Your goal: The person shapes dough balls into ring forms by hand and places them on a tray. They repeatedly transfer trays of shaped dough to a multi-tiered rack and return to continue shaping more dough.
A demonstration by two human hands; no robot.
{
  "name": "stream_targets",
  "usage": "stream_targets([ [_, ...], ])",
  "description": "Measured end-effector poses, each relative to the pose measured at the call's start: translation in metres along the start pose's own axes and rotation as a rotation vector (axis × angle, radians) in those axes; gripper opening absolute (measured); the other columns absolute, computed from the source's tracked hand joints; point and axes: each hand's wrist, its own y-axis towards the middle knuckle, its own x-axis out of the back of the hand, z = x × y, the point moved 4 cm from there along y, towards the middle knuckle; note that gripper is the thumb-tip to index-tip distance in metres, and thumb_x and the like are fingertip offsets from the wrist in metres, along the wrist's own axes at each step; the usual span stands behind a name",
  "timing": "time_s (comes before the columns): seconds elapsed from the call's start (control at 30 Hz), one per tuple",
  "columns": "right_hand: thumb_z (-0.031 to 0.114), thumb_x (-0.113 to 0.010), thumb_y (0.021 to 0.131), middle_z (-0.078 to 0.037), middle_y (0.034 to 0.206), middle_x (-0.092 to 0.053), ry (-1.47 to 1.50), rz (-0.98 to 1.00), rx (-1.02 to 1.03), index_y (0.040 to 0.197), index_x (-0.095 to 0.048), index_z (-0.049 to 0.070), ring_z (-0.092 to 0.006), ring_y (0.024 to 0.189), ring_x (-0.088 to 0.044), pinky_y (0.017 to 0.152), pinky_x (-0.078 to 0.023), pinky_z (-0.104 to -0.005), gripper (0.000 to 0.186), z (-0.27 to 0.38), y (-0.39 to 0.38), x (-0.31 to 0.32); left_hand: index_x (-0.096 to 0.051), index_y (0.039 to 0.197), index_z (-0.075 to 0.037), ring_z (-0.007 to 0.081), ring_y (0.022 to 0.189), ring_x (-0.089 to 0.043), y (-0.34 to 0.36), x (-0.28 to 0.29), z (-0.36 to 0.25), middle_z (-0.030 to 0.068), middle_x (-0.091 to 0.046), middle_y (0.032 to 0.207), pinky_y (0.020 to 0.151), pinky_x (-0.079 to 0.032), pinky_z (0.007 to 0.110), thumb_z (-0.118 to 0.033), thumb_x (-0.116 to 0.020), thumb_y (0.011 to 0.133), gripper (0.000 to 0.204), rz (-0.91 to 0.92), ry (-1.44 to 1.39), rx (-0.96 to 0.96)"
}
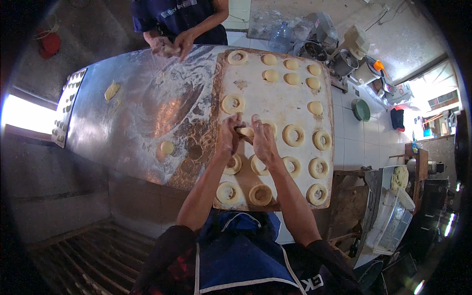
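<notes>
Both my hands are over a flour-dusted board [255, 93], with a piece of pale dough [245, 132] between them. My left hand [228, 136] is closed round the dough's left side, and my right hand [264, 141] grips its right side; the fingers hide most of its shape. Around them on the board lie several dough rings, among them a ring [302, 135] just right of my right hand and another ring [241, 104] beyond my left hand. Round dough balls, such as this ball [291, 64], sit on the far right part. My right forearm partly covers some near rings.
Left of the board stretches a floury metal table [98, 128] bearing a dough ball [167, 147] and a flat dough scrap [112, 91]. Across it, a co-worker's hands [169, 47] work together. A filled tray [68, 108] stands far left; a green basin [361, 109] is on the floor.
</notes>
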Motion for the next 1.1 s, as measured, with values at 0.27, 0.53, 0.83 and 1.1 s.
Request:
stream_targets([
  [0.27,0.054,-0.045,0.097,-0.011,0.050,-0.044,-0.069,-0.144,0.088,0.057,-0.052,-0.003,-0.0224,0.051,-0.040,0.052,-0.037,-0.0399,0.070,0.008,0.006,0.010,-0.055,0.096,-0.003,0.0241,0.077,-0.061,0.008,-0.027,0.017,0.0121,-0.059,0.088,0.063,-0.050,0.034,-0.028,-0.043,0.097,0.028,0.071,-0.365,0.366],
  [0.53,0.038,-0.062,0.089,-0.007,0.062,-0.050,-0.035,-0.183,0.238,0.076,-0.059,-0.004,-0.0155,0.061,-0.044,0.059,-0.042,-0.0351,0.044,0.037,0.017,0.054,-0.053,0.088,0.000,0.0165,0.073,-0.045,0.049,-0.044,-0.011,0.0039,-0.049,0.080,0.068,-0.042,0.034,-0.037,-0.045,0.098,0.039,0.072,-0.125,-0.039],
  [0.83,0.023,-0.077,0.076,-0.031,0.116,-0.059,-0.788,-0.448,0.200,0.132,-0.042,-0.011,-0.0426,0.113,-0.057,0.094,-0.046,-0.0494,0.075,0.010,0.034,0.102,-0.060,0.109,0.000,0.0392,0.095,-0.064,0.110,-0.083,-0.011,0.0249,-0.066,0.094,0.083,-0.050,0.050,-0.014,-0.054,0.086,0.027,0.243,1.113,-0.255],
  [1.1,0.020,-0.060,0.085,-0.030,0.123,-0.055,-1.012,-0.639,0.195,0.126,-0.049,-0.011,-0.0443,0.116,-0.052,0.098,-0.042,-0.0486,0.053,-0.020,0.053,0.200,-0.066,0.107,-0.007,0.0343,0.094,-0.061,0.121,-0.090,0.009,0.0148,-0.065,0.100,0.085,-0.048,0.047,-0.021,-0.076,0.075,0.037,0.557,0.822,-0.383],
])
